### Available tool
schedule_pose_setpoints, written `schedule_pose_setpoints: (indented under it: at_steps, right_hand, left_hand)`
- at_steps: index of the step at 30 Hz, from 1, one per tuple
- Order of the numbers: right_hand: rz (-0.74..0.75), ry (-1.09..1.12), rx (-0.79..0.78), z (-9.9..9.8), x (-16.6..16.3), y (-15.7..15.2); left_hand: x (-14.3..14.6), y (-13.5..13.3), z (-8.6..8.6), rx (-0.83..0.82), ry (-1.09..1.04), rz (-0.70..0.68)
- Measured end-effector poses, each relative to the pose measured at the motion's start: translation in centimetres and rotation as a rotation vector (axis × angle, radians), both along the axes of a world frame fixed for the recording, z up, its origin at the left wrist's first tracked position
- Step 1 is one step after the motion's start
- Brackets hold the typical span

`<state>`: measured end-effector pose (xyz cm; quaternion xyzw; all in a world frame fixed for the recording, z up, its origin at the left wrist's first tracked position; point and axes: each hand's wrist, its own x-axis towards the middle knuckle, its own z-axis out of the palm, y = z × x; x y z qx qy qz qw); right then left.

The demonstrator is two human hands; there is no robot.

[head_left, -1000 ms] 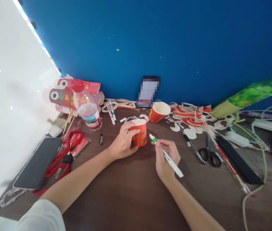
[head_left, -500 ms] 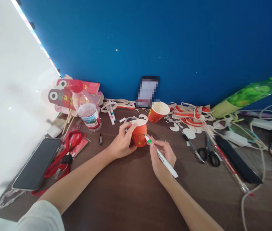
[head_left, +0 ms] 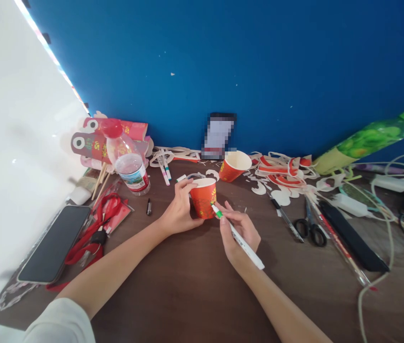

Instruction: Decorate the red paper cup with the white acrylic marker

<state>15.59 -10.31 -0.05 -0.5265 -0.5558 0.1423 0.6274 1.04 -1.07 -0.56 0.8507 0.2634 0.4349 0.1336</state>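
My left hand [head_left: 181,209] grips a red paper cup [head_left: 203,196] by its left side, with the cup tilted slightly on the desk. In my right hand [head_left: 239,233] is a white marker [head_left: 242,244] with a green band, held like a pen. The marker's tip meets the cup's right front side, where yellow and green marks show. Just behind stands a second red paper cup [head_left: 235,166], tilted, with its pale inside visible. A phone [head_left: 219,136] with a blurred screen leans on the blue wall.
Paper strips [head_left: 282,169] and scraps lie along the wall. To the right are scissors [head_left: 309,232], a pen [head_left: 287,219], cables and a green bottle [head_left: 366,143]. On the left are a water bottle [head_left: 132,171], markers [head_left: 164,167], a red lanyard [head_left: 111,209] and a dark phone [head_left: 55,243].
The held cup has been turned in my left hand, bringing more of its yellow pattern to the front. My right hand with the marker has shifted slightly left and down.
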Motion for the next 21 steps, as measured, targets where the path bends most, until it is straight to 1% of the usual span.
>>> schedule_pose_setpoints:
  at_steps: [3,8,11,16,21]
  right_hand:
    - [-0.032,-0.021,-0.009,-0.07,0.09,0.07]
    - [-0.048,-0.075,-0.016,0.47,0.01,0.12]
    - [-0.085,-0.100,-0.026,0.70,-0.03,0.18]
    - [-0.132,-0.088,-0.024,0.52,0.05,0.36]
    - [-0.128,-0.042,-0.036,0.28,0.08,0.40]
  left_hand:
    - [0.05,0.03,-0.21,0.015,-0.007,-0.005]
    - [0.06,-0.05,-0.31,0.017,-0.019,-0.019]
    - [0.05,-0.02,-0.30,0.012,-0.019,-0.021]
    - [0.03,0.05,-0.39,0.019,-0.014,-0.018]
    - [-0.04,-0.03,-0.26,0.018,-0.007,-0.018]
